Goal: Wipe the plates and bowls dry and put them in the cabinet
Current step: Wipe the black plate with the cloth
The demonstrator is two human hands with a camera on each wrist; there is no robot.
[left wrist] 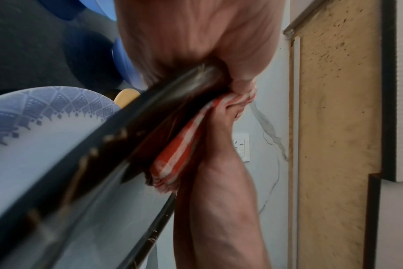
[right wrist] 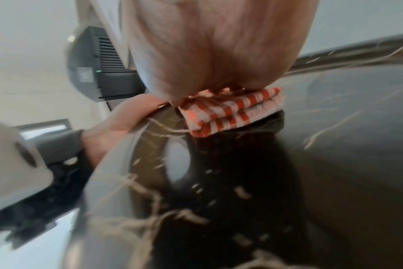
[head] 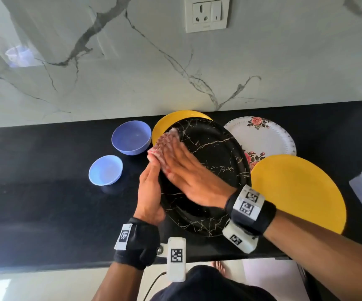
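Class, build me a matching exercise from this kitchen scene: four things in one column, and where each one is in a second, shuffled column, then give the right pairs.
Things
1. black marbled plate
2. checked cloth
3. floral plate
4. small blue bowl

Places
A. on the counter, left of the hands
B. under the right hand's flat fingers
C. held tilted at its rim by the left hand
D. flat on the counter near the wall, right of the held plate

Pairs: 1-C, 2-B, 3-D, 4-A
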